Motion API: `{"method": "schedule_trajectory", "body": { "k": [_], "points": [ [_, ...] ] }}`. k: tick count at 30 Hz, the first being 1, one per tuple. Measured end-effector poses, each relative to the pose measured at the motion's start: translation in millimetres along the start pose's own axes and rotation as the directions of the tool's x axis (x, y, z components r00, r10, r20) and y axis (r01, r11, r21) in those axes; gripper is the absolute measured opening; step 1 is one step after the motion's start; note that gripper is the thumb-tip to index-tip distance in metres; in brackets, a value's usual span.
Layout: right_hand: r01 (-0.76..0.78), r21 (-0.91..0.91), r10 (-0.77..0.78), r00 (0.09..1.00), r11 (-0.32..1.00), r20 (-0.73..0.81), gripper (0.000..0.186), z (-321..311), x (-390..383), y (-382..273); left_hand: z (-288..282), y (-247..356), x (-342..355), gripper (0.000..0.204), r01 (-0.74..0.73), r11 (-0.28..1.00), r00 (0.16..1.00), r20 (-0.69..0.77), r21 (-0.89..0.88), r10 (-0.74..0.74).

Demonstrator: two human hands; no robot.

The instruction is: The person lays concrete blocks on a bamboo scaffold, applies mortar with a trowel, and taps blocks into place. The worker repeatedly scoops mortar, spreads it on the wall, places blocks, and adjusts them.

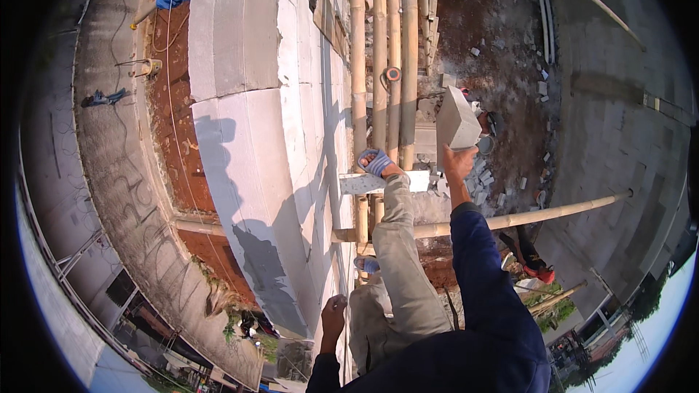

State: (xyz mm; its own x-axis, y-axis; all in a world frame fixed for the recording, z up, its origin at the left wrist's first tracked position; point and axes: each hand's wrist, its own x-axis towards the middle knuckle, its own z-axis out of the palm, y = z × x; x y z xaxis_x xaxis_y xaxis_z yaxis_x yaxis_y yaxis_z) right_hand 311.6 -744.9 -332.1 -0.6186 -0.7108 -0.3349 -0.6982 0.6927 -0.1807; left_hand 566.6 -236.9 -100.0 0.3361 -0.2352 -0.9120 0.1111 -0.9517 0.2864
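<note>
My right hand [459,163] grips the near end of a grey lightweight concrete block [458,121], held out at the right over the ground below. Its fingers wrap the block's lower corner, partly out of sight. Low in the view, my left hand [334,314] is closed beside the pale block wall [251,131]. The inside of that hand is hidden, so I cannot make out whether it holds anything. One foot in a blue striped sandal [374,162] rests on a pale board [384,182] laid across the scaffold.
Several bamboo poles [379,51] run along the wall's right side, with a roll of tape [393,74] on them. A bamboo pole [539,214] crosses toward the right. Broken blocks [480,183] litter the ground far below. A person in a red head covering [540,274] is down at the right.
</note>
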Motion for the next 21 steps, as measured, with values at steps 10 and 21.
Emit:
{"method": "schedule_trajectory", "body": {
  "k": [10,21],
  "points": [
    [0.411,-0.241,-0.335,0.893,0.879,0.302,0.083,-247.2,-65.4,13.2,-14.3,114.5,-29.1,0.040,-0.229,0.972,0.973,0.000,-0.053,0.230],
    [0.796,-0.196,-0.586,0.564,0.573,0.581,0.083,-307.3,-153.9,-26.7,86.4,268.5,6.6,0.073,-0.714,0.700,0.697,0.101,0.001,0.710]
  ]
}}
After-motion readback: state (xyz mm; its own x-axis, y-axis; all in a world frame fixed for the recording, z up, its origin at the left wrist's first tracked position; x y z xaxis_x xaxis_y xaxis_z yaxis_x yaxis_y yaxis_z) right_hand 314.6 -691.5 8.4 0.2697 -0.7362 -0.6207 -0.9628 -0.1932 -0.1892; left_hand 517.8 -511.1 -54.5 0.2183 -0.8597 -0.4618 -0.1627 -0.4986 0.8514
